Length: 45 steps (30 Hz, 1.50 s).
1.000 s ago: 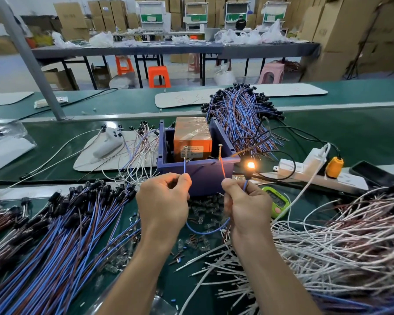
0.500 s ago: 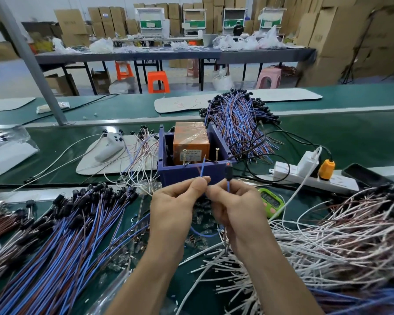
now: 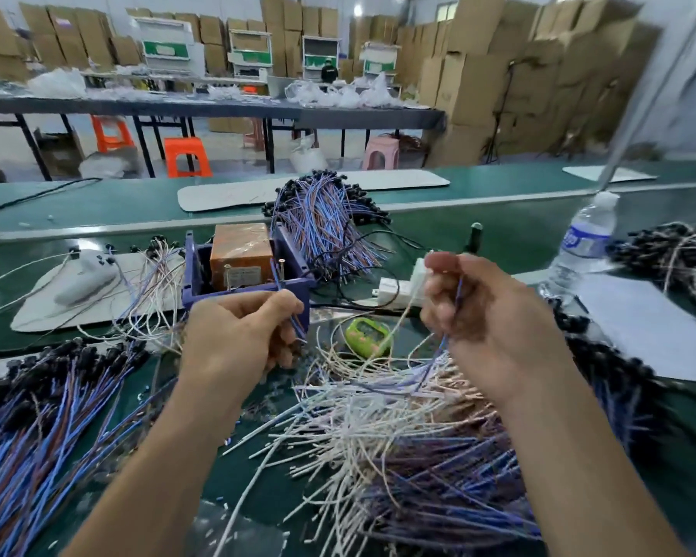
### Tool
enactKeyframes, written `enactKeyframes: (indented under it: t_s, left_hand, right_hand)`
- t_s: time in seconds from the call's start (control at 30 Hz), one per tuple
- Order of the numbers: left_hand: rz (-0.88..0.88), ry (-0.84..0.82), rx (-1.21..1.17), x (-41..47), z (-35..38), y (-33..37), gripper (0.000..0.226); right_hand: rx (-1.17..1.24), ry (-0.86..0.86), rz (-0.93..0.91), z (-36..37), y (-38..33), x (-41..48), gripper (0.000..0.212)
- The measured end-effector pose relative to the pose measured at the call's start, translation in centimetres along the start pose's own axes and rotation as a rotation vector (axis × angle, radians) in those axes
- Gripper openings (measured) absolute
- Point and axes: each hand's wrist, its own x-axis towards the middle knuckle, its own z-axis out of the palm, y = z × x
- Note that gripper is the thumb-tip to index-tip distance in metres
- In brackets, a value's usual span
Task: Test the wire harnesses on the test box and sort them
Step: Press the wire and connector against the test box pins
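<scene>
Left hand (image 3: pixel 242 339) pinches thin blue wire harness (image 3: pixel 297 327), 6 o'clock from purple plastic test box (image 3: pixel 193 271); right hand (image 3: pixel 487 327) grasps a blue wire (image 3: pixel 460 291).

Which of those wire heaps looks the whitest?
The near heap below the right hand; the left heap and the far heap behind the purple box are blue and brown with black plugs.
</scene>
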Motion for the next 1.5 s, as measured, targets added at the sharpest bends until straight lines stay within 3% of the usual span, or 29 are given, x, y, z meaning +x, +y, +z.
enactKeyframes:
  t_s: [0.2, 0.33, 0.43, 0.63, 0.77, 0.9, 1.03, 1.13, 1.2, 1.27, 1.33, 1.4, 1.5]
  left_hand:
    - [0.081, 0.089, -0.117, -0.3, 1.2, 1.5, 0.026]
    - [0.099, 0.027, -0.085, -0.7, 1.2, 2.2, 0.025]
    - [0.046, -0.104, -0.001, -1.2, 1.8, 1.7, 0.027]
    - [0.043, -0.517, 0.381, -3.6, 6.0, -0.9, 0.022]
    - [0.063, -0.712, 0.613, -5.7, 9.5, -2.2, 0.027]
    - [0.174, -0.814, 0.826, -7.6, 12.5, -3.8, 0.024]
    - [0.331, -0.694, 1.082, -8.3, 14.3, -5.2, 0.040]
    - [0.387, -0.556, 1.206, -8.3, 14.6, -5.7, 0.061]
    - [0.446, -0.475, 1.274, -8.2, 14.5, -5.6, 0.065]
    - [0.539, -0.409, 1.310, -8.3, 14.3, -5.0, 0.063]
    - [0.668, -0.375, 1.280, -8.7, 14.3, -4.3, 0.060]
    - [0.713, -0.483, 1.116, -9.5, 15.0, -3.7, 0.054]
    - [0.643, -0.798, 0.868, -11.4, 16.8, -4.1, 0.033]
  right_hand:
    - [0.360, 0.174, -0.090, -0.4, -1.8, 0.1, 0.033]
    - [0.368, 0.302, -0.042, -1.2, -1.6, -0.5, 0.036]
    - [0.158, 0.407, -0.076, -3.1, -2.4, -2.0, 0.033]
    - [-0.666, 0.499, -0.121, -9.9, -4.6, -6.4, 0.040]
    - [-1.302, 0.549, 0.041, -14.7, -5.5, -8.2, 0.036]
    - [-1.679, 0.533, 0.201, -17.6, -5.5, -8.7, 0.041]
    - [-1.683, 0.591, 0.065, -18.9, -4.3, -7.9, 0.040]
    - [-1.475, 0.683, -0.081, -18.9, -3.6, -7.9, 0.015]
    - [-1.466, 0.756, -0.148, -19.0, -3.4, -9.1, 0.009]
    - [-1.582, 0.782, -0.056, -19.6, -3.3, -10.9, 0.015]
    - [-1.752, 0.726, 0.219, -20.0, -2.9, -12.9, 0.033]
    - [-1.771, 0.641, 0.404, -19.8, -1.8, -14.5, 0.054]
    - [-1.608, 0.584, 0.382, -18.4, 0.3, -15.1, 0.058]
